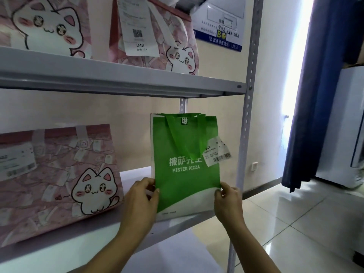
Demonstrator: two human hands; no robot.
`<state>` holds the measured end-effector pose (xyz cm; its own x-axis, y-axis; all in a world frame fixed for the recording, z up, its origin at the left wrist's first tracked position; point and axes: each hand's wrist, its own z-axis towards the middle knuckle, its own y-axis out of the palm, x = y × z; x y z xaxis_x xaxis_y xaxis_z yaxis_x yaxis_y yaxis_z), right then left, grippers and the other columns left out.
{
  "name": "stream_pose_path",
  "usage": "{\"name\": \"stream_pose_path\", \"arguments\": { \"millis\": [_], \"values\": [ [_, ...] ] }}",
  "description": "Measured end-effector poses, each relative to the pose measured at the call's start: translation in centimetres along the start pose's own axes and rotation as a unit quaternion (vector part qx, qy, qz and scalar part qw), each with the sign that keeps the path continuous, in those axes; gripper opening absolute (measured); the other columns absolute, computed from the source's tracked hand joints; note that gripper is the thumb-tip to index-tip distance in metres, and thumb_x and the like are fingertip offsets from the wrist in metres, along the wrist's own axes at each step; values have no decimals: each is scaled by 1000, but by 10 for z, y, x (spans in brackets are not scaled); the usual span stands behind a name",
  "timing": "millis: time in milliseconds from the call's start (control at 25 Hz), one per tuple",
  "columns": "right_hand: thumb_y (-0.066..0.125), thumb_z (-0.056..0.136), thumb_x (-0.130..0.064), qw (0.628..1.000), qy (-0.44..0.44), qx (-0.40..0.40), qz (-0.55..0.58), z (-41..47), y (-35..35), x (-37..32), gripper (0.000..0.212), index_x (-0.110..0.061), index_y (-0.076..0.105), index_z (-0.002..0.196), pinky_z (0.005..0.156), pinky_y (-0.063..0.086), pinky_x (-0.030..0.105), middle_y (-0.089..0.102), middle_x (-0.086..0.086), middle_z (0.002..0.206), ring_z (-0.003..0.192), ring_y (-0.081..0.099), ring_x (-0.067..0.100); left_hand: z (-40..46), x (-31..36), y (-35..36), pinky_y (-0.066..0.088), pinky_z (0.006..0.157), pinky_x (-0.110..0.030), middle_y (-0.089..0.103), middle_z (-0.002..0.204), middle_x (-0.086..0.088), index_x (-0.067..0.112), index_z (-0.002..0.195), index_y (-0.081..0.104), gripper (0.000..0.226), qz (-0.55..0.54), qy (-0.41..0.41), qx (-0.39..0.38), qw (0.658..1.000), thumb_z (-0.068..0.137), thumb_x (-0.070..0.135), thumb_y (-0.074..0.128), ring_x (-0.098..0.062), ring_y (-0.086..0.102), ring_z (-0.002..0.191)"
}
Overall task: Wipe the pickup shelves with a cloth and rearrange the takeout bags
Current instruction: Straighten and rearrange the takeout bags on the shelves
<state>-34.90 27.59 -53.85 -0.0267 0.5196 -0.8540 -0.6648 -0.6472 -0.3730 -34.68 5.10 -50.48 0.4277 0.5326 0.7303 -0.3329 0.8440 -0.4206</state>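
both hands on the green bag [185,166], standing upright at the right end of the lower shelf [137,174]. left hand [140,201] pinches its lower left edge, right hand [228,200] pinches the lower right edge. a pink cat bag [57,174] sits just left of it, two more on the shelf above.

Green and white pizza bag [185,162] with white letters, pink bags [57,174] with white cartoon cats and pink cheeks, grey metal shelves [118,79], dark blue curtain [323,85], blue and white poster [218,22], shiny white floor tiles [305,223]
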Motion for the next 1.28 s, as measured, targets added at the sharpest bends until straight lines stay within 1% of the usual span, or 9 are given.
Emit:
{"name": "stream_pose_path", "arguments": {
  "millis": [80, 160, 280, 400, 480, 640, 920, 1080, 1280],
  "values": [
    [51, 101, -18, 1000, 6, 22, 7, 4, 7, -6, 35, -18, 61, 135, 86, 50, 33, 52, 8, 115, 102, 53, 22, 5, -2, 2, 58, 75, -42, 62, 97, 5, 23, 109, 69, 19, 12, -3, 4, 1000, 94, 14, 62, -16, 64, 82],
    [55, 100, -18, 999, 10, 25, 22, 7, 13, -9, 34, -23, 60, 133, 67, 42, 23, 59, 7, 115, 96, 54, 19, 9, -5, 5, 58, 75, -43, 60, 96, 3, 22, 113, 68, 22, 21, -12, 14, 1000, 95, 13, 59, -18, 64, 81],
    [55, 101, -16, 995, 28, 11, 99, 13, 22, -8, 34, -25, 52, 133, 62, 47, 24, 63, 2, 109, 91, 62, 16, 15, -5, 12, 57, 75, -33, 60, 101, 4, 22, 120, 66, 30, 30, -23, 24, 999, 94, 10, 58, -14, 62, 81],
    [55, 101, -14, 993, 27, -4, 116, 18, 27, -5, 35, -22, 49, 135, 78, 55, 36, 63, 0, 114, 99, 62, 18, 16, -6, 19, 54, 78, -27, 62, 108, 4, 24, 126, 62, 35, 14, -31, 21, 999, 95, 9, 57, -13, 63, 86],
    [54, 100, -11, 994, 17, -10, 109, 21, 29, -2, 36, -21, 51, 134, 90, 53, 43, 63, 0, 119, 105, 60, 19, 15, -8, 23, 55, 83, -30, 65, 111, 4, 25, 126, 61, 37, -13, -31, 14, 999, 95, 6, 56, -13, 64, 92],
    [53, 99, -7, 993, 8, -15, 117, 28, 33, 2, 38, -21, 52, 135, 92, 53, 47, 63, 1, 121, 107, 59, 20, 18, -11, 29, 55, 90, -38, 68, 114, 2, 22, 127, 61, 43, -25, -33, 2, 999, 92, -1, 54, -16, 65, 100],
    [52, 99, -10, 992, -12, -27, 121, 32, 35, 8, 43, -23, 51, 141, 94, 52, 42, 63, 3, 129, 109, 57, 15, 20, -15, 31, 51, 100, -40, 64, 126, 6, 34, 141, 41, 63, -83, -47, -59, 994, 91, -3, 51, -15, 62, 113],
    [51, 100, -10, 992, -10, -38, 117, 32, 36, 7, 47, -22, 49, 145, 98, 50, 40, 62, 3, 134, 117, 58, 18, 21, -20, 29, 48, 103, -34, 58, 135, 7, 35, 146, 33, 67, -92, -52, -84, 991, 91, 2, 52, -14, 56, 119],
    [56, 97, -9, 987, -16, 8, 160, 19, 38, 6, 45, -24, 50, 138, 89, 44, 26, 60, 0, 133, 119, 58, 14, 16, -28, 28, 45, 103, -29, 48, 145, 8, 35, 150, 28, 68, -74, -51, -89, 992, 93, 13, 57, -12, 51, 128]
  ]
}}
